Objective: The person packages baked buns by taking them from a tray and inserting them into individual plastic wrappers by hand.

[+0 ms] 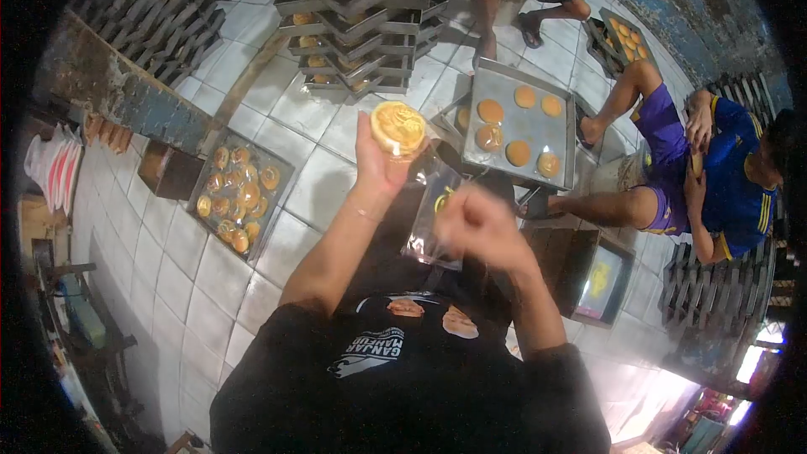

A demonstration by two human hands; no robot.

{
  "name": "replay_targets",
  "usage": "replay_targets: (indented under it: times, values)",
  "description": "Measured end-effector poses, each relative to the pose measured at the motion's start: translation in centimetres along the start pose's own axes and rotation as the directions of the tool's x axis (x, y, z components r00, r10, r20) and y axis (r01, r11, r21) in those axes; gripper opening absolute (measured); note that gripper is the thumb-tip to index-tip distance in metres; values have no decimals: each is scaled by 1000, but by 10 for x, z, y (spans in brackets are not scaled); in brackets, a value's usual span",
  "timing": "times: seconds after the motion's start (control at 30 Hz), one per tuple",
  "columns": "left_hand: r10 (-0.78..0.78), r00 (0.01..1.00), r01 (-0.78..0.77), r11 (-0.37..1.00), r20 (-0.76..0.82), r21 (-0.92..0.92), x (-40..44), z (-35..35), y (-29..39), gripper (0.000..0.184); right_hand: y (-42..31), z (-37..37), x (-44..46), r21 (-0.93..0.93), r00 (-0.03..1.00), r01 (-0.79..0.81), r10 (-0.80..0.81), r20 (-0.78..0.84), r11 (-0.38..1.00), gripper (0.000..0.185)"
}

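Observation:
In my left hand [380, 164] rests a round golden bun [398, 128], held up on the palm and fingers, with shiny clear plastic about it. My right hand [477, 223] is to the right, over my lap, its fingers curled but smeared by motion, so what they hold cannot be made out. Beside that hand, clear plastic bags [423, 231] with some yellow print lie on my lap. Just beyond, a large metal tray [496, 84] carries several round buns [519, 152], some of which look wrapped in plastic.
On the left floor, a tray [282, 170] is heaped with wrapped buns. Tall stacked metal trays [361, 34] stand ahead. A person in a blue shirt [731, 160] sits at right, another person's legs [487, 0] show at the top. A box [595, 277] stands at lower right.

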State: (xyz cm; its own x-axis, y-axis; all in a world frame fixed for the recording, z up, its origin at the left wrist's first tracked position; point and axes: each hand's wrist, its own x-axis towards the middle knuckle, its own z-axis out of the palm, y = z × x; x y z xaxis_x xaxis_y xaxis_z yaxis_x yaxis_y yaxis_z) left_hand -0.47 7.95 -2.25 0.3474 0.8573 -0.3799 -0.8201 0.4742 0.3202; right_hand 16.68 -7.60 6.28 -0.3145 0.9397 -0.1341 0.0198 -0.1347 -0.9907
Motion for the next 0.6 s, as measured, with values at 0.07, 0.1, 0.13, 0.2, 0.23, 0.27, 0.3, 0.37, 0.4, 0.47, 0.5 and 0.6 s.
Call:
replay_targets:
  times: [0.07, 0.1, 0.13, 0.2, 0.23, 0.27, 0.3, 0.37, 0.4, 0.47, 0.5, 0.6]
  values:
    - [-1, 1000, 1, 1000, 20, -8, -15, 3, -1, 75, 20, -5, 18, -245, 905, 148, -231, -356, 958, 27]
    - [13, 1000, -13, 1000, 24, -5, -20, 4, -7, 77, 9, 4, 17, -37, 935, 28, -39, -352, 999, 26]
    - [12, 1000, -12, 1000, 17, 2, -24, 6, -11, 77, 3, 13, 20, -27, 935, 27, -35, -352, 999, 26]
    - [-91, 996, 91, 995, -5, 39, -27, 12, -20, 77, -4, 26, 28, -330, 927, 190, -280, -248, 924, 24]
    - [-138, 988, 140, 990, 75, -27, -24, 8, -25, 75, 5, 27, 35, -369, 920, 210, -311, -238, 905, 18]
    - [-135, 988, 138, 990, 77, -33, -21, 8, -30, 75, 4, 24, 33, -373, 921, 210, -310, -234, 904, 18]
    - [-65, 998, 65, 998, 18, -12, -17, 10, -35, 74, 3, 21, 29, -312, 956, 213, -263, -129, 926, 20]
    - [16, 999, -15, 1000, -41, 22, -7, 9, -27, 74, -18, 19, 9, 178, 980, 58, -91, 178, 982, 30]
    - [40, 999, -40, 998, -10, 42, -4, 3, -17, 73, -6, 6, -5, 258, 862, -117, -31, 506, 959, 14]
    - [49, 999, -50, 997, 20, 58, -14, 1, -7, 72, -19, 8, -16, 252, 945, -203, 122, 304, 946, 18]
    - [-34, 999, 35, 998, -19, 46, -31, 17, 0, 72, -7, 8, -5, -249, 986, 65, -101, -135, 966, 25]
    - [-294, 954, 290, 955, 62, 70, -79, 37, -8, 68, -6, 7, 23, -905, 635, 38, -709, -305, 424, 38]
